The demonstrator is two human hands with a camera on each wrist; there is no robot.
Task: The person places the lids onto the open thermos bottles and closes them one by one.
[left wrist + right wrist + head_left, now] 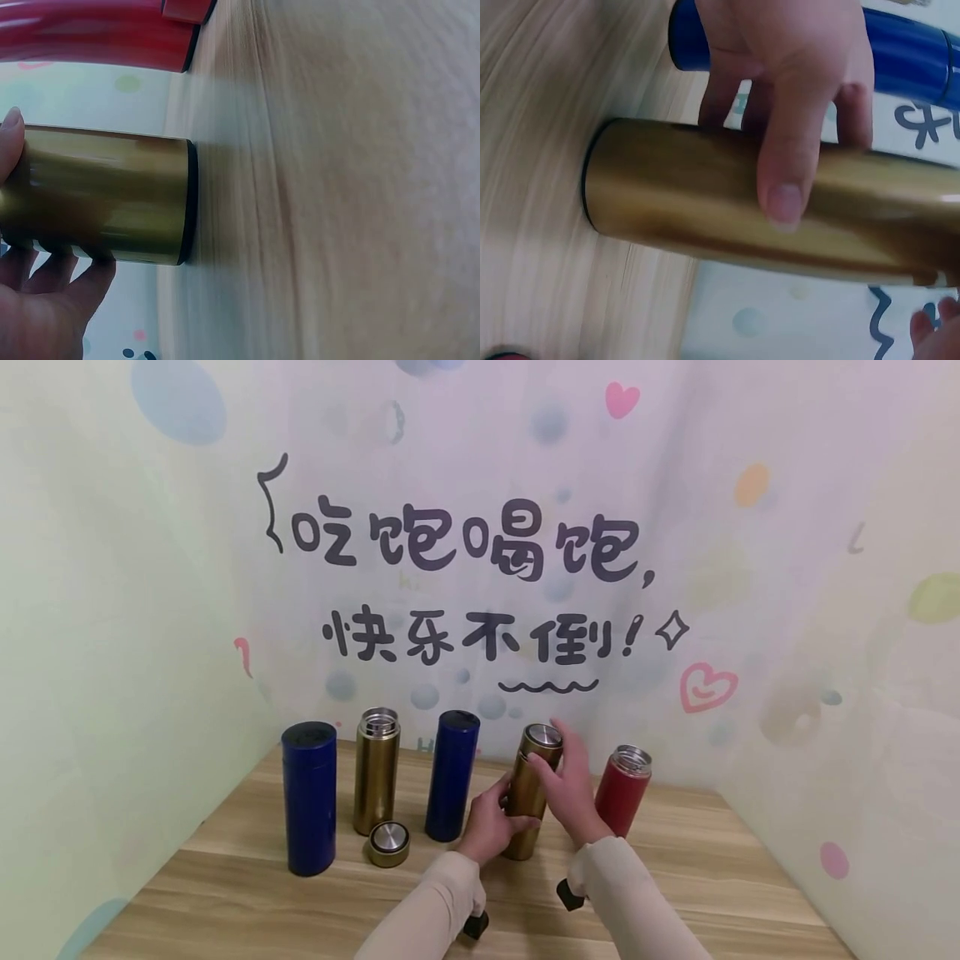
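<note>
A gold thermos with a silver-topped lid stands on the wooden table, leaning slightly in the head view. My left hand grips its lower body, the thumb across the front and the fingers around the far side. Up at the lid, my right hand holds it, thumb near the seam and a finger along the far edge. The right wrist view shows the left thumb lying along the gold body. Just right of the right hand stands a red thermos, its mouth uncovered.
Leftward stand a blue thermos, an uncovered gold thermos and another blue thermos. A loose gold lid lies before the uncovered one. A red lid sits by the red thermos. Behind hangs a printed backdrop.
</note>
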